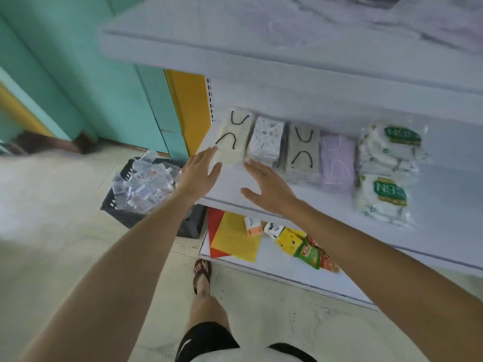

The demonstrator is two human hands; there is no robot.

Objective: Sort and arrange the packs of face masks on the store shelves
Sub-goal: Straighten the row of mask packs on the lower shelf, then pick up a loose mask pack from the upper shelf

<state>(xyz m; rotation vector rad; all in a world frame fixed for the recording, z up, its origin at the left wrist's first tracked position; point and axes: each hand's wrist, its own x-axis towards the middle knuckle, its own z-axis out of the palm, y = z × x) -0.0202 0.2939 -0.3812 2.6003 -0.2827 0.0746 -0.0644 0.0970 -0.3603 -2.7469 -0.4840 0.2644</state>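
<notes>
Lower white mask pack, 3 o'clock of frame: green label, large white characters, "N9" legible, remainder blurred.
Upper white mask pack, 12 o'clock of lower one: same green label, illegible.
White-orange carton, 6 o'clock, bottom shelf: vertical word starting "F", rest unclear.
Green sachet, 4 o'clock of carton: red-yellow logo, unreadable.

Left hand: your fingers are straight and spread, palm down, just left of frame centre.
Right hand: flat, fingers extended, thumb out, at centre.
Left forearm: bare, rising from lower left.
Right forearm: bare, rising from lower right.
</notes>
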